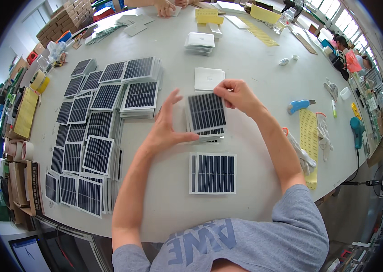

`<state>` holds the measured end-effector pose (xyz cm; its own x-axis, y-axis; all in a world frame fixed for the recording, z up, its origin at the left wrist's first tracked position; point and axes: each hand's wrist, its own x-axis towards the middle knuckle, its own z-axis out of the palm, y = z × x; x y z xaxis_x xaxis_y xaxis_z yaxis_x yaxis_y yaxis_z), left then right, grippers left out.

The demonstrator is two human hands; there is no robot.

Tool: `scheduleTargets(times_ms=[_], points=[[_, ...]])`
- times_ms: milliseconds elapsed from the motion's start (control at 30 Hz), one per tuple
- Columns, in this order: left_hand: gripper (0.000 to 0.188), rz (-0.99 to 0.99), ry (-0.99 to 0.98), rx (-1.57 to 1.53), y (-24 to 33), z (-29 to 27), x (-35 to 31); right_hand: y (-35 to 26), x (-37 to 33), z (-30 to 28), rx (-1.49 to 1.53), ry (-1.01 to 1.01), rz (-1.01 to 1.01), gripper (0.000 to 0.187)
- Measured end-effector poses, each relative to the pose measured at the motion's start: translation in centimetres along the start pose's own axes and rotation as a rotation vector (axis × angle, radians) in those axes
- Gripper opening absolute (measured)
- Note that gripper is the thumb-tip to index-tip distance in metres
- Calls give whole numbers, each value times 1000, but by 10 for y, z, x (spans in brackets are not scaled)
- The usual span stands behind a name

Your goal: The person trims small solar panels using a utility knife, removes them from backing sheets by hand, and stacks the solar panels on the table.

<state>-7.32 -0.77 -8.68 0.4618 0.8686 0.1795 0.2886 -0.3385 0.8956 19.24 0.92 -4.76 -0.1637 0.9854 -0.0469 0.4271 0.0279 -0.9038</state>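
Observation:
My right hand (240, 96) pinches a small solar panel (206, 112) by its upper right corner, tilted and slightly blurred above a short stack of panels (212, 137). To its left, my left hand (163, 129) is spread open, its thumb at the stack's left edge; whether the thumb touches is unclear. Nearer to me lie overlapping solar panels (216, 174), dark side up with white borders. Just beyond the held panel is a pile of white-backed panels (207, 79). Rows of stacked solar panels (106, 96) fill the table's left part.
A taller white stack (200, 41) stands farther back. To the right are a blue utility knife (300, 106), a yellow perforated strip (308, 140) and white gloves (323, 136). Across the table, another person's hands (166, 8) work beside scattered white panels (137, 28).

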Motion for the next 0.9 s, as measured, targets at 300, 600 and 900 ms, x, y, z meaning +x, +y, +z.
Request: scheduleTargets(times_ms=[300,600,900], points=[[117,320,321,400,32,21,6,-15,-11,8,610,96,34,24],[76,320,197,418,25,-8,7,-10,1,-10,449,215,-82,22],[105,40,-131,627,40,-3,-2,42,11,-3,-420,345,-336,9]])
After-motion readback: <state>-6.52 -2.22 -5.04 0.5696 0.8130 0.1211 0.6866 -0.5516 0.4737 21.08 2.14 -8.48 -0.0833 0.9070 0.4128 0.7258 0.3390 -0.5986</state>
